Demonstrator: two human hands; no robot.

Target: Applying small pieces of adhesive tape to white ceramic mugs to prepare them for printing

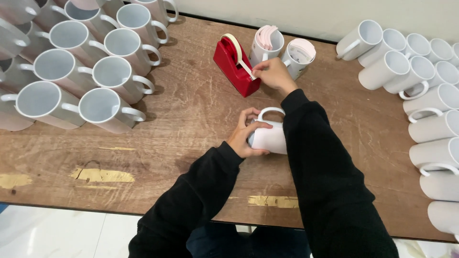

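My left hand (pixel 247 133) holds a white mug (pixel 268 137) lying on its side on the wooden table (pixel 191 124), handle up. My right hand (pixel 271 75) pinches the loose end of the tape coming off a red tape dispenser (pixel 234 67), which stands just beyond the mug. Both arms wear black sleeves.
Several pale pink-wrapped mugs (pixel 112 79) lie stacked at the left. Plain white mugs (pixel 420 91) lie in rows at the right. Behind the dispenser stand two upright mugs (pixel 282 50) holding pink paper sheets. The table's near edge shows worn yellow patches (pixel 103 175).
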